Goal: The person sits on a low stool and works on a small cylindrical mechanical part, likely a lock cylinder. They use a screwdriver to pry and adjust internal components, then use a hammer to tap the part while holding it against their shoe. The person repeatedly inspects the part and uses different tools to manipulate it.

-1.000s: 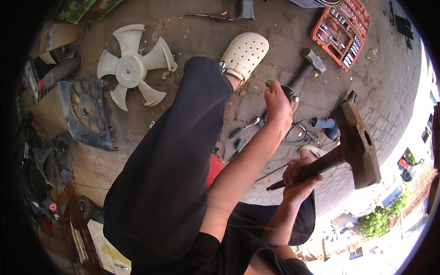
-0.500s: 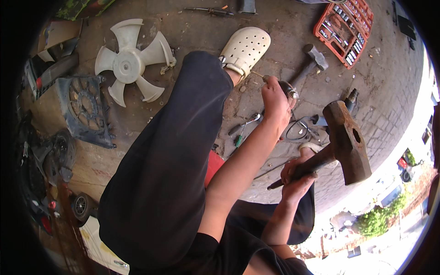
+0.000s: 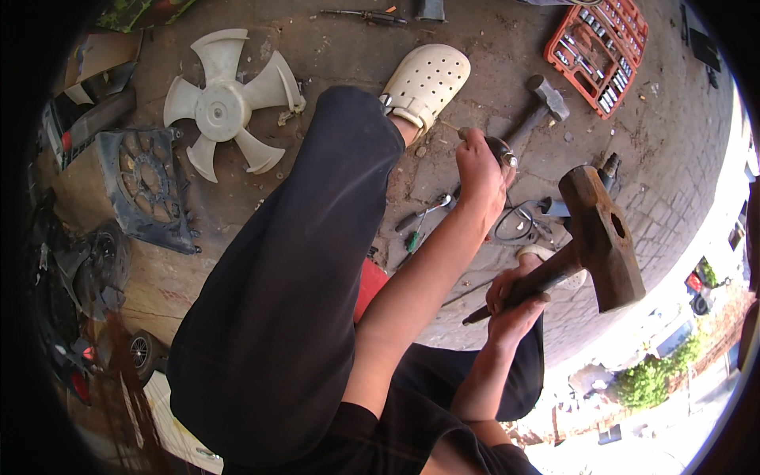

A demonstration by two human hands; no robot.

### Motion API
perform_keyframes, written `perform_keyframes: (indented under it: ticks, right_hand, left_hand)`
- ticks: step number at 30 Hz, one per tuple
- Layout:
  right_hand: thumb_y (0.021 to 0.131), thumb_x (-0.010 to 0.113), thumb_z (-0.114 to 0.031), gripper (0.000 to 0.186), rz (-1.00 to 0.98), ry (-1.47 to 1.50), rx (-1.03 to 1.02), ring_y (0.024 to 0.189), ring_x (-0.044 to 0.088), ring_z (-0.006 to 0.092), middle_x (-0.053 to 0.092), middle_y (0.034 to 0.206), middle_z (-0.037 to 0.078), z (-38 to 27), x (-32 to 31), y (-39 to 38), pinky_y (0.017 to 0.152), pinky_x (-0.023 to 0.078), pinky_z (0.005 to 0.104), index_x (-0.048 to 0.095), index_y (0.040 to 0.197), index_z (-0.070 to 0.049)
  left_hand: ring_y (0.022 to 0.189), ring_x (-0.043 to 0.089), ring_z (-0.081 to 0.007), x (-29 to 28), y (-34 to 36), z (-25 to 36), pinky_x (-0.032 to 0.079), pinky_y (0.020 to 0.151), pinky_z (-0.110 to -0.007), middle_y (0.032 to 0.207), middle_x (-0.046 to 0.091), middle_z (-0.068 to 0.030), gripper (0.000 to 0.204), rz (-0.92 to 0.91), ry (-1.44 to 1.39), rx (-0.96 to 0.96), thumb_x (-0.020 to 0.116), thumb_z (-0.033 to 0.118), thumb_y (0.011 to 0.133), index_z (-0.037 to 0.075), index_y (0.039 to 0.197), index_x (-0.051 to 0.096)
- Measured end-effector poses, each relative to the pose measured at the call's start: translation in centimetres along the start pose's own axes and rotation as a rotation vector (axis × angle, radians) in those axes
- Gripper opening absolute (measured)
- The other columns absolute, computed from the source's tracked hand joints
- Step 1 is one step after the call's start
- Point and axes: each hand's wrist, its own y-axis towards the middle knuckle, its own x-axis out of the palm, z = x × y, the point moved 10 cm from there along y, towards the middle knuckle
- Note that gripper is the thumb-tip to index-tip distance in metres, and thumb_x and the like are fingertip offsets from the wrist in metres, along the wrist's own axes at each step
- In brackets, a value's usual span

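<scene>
My right hand point(image 3: 516, 299) grips the dark handle of a heavy rusty sledge hammer point(image 3: 599, 237), whose head hangs raised in the air to the right. My left hand point(image 3: 478, 168) reaches forward and closes around a small round metal part point(image 3: 502, 148) resting on the concrete ground. The hammer head is a little right of and above that part, apart from it. My leg in dark trousers point(image 3: 293, 277) stretches ahead, ending in a white perforated clog point(image 3: 425, 81).
A second hammer point(image 3: 540, 101) lies on the ground beyond my left hand. A red socket tray point(image 3: 598, 51) sits at the upper right. A white fan blade point(image 3: 226, 104) and a black fan shroud point(image 3: 146, 190) lie at the left. Screwdrivers point(image 3: 423, 218) and a wire loop point(image 3: 518, 224) lie nearby.
The sledge hammer head has moved left and slightly down, closer to my left hand. My left hand stays on the metal part.
</scene>
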Motion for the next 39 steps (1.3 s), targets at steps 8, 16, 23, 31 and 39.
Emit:
perform_keyframes:
  ticks: [8,16,23,31,39]
  right_hand:
    - [0.087,0.032,-0.076,0.077,0.014,-0.045,-0.051,0.039,0.036,0.0076,0.039,0.05,0.002,-1.2,-0.2,0.5,0.037,0.023,0.0207,0.045,0.07,-0.001]
    - [0.084,0.035,-0.078,0.071,-0.001,0.004,-0.103,0.035,0.028,0.0075,0.035,0.053,0.0,-2.2,-0.5,0.9,0.032,0.02,0.0215,0.037,0.069,-0.008]
    - [0.091,0.034,-0.069,0.068,0.109,0.074,0.232,0.038,0.032,0.0072,0.036,0.054,0.0,-0.4,-0.2,0.7,0.034,0.022,0.0215,0.041,0.074,-0.004]
    - [0.085,0.034,-0.077,0.076,0.069,0.144,-0.041,0.034,0.031,0.0066,0.039,0.065,0.005,-3.4,-2.0,0.7,0.029,0.023,0.0199,0.04,0.081,-0.002]
    - [0.088,0.041,-0.071,0.087,0.087,0.187,0.092,0.038,0.032,0.0066,0.037,0.06,0.001,-0.5,-1.5,0.2,0.033,0.025,0.02,0.034,0.12,0.01]
  left_hand:
    - [0.032,0.024,-0.0135,0.7,0.1,0.6,0.023,0.035,-0.027,0.045,0.034,-0.0039,0.041,0.037,-0.074,0.024,0.031,0.025,0.098,0.005,0.064,0.04]
    - [0.033,0.025,-0.0137,1.1,0.5,0.9,0.024,0.036,-0.027,0.047,0.035,-0.0035,0.038,0.037,-0.084,0.043,0.031,0.025,0.097,0.006,0.065,0.039]
    - [0.033,0.026,-0.0142,-5.0,2.7,0.0,0.022,0.034,-0.029,0.049,0.032,-0.0023,0.037,0.239,-0.121,-0.046,0.031,0.027,0.096,0.009,0.064,0.033]
    - [0.033,0.03,-0.0122,-2.2,-1.3,-2.2,0.022,0.033,-0.027,0.052,0.042,-0.0032,0.032,0.142,0.045,0.002,0.036,0.022,0.093,0.007,0.066,0.043]
    - [0.03,0.027,-0.0136,-1.4,-0.1,-0.9,0.022,0.033,-0.028,0.05,0.042,-0.0043,0.034,0.075,-0.019,0.02,0.036,0.021,0.093,0.005,0.064,0.044]
